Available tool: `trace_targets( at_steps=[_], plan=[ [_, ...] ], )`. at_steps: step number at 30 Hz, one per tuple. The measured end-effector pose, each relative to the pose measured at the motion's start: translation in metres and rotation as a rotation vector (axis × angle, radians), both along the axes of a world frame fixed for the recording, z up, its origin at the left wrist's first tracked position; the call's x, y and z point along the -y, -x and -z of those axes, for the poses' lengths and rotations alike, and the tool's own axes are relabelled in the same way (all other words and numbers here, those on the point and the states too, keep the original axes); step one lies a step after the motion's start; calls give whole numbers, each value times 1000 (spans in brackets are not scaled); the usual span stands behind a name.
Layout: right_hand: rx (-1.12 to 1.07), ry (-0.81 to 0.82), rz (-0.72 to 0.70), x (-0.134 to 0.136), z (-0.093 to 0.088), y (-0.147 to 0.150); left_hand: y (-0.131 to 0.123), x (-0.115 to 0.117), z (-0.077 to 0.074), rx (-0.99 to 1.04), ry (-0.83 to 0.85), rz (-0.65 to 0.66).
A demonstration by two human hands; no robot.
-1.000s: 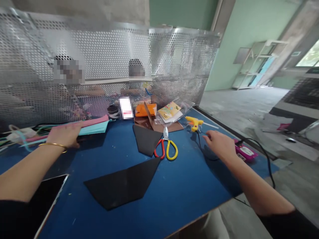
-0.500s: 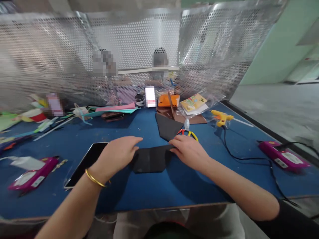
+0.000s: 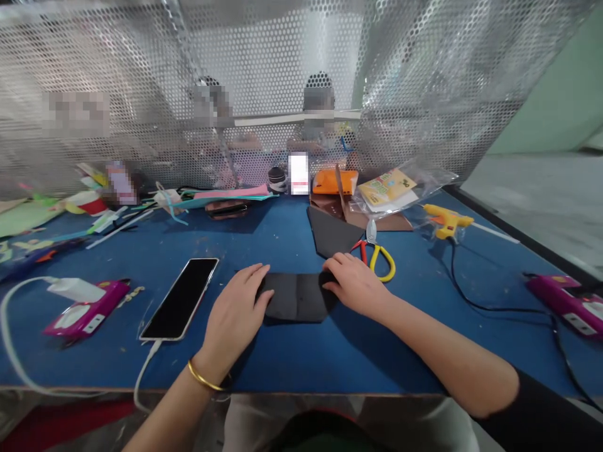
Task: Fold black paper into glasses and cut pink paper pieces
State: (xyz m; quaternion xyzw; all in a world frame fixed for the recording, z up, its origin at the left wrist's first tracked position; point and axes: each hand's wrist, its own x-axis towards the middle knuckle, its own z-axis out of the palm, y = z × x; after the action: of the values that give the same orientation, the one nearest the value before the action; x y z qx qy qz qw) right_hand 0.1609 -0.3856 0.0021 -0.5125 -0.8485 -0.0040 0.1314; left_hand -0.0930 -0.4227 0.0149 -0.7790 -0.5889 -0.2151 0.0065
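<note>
A black sheet [image 3: 298, 298], foam or card, with a crease down its middle, lies in front of me on the blue table. My left hand [image 3: 239, 307] grips its left end, thumb on top and fingers along the far edge. At the right end, my right hand [image 3: 354, 284] pinches the sheet between thumb and bent fingers. Beyond my right hand are scissors [image 3: 377, 254] with red and yellow handles. Another black piece [image 3: 333, 231] lies beside them. To the left of my left hand rests a phone [image 3: 181, 301] with a dark screen.
A yellow glue gun [image 3: 447, 221] with its cord lies at right, near a purple power strip [image 3: 568, 301]. Another purple strip [image 3: 87, 307] with a white charger sits at left. Coloured sheets [image 3: 230, 193], an orange pack [image 3: 335, 182] and a perforated metal screen [image 3: 273, 56] are behind.
My left hand has shifted nearer to me along the sheet's left end, and the phone is now uncovered. My right hand stays on the right end. The camera view has turned slightly left.
</note>
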Motion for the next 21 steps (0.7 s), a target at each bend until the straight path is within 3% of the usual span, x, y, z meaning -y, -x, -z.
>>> trace_targets(
  at_steps=[3, 7, 12, 16, 21],
  plan=[
    [-49, -9, -12, 1, 0, -3, -3, 18, -2, 104, -68, -79],
    [-115, -51, -23, 14, -7, -4, 0, 39, -3, 278, 242, -279],
    [-56, -73, -270, 44, -12, 12, 4, 42, -1, 578, 525, -259],
    [238, -297, -476, 58, -7, 23, -1, 39, -2, 766, 661, -240],
    [317, -408, -483, 62, -1, 29, -5, 39, -3, 922, 680, -234]
  ],
)
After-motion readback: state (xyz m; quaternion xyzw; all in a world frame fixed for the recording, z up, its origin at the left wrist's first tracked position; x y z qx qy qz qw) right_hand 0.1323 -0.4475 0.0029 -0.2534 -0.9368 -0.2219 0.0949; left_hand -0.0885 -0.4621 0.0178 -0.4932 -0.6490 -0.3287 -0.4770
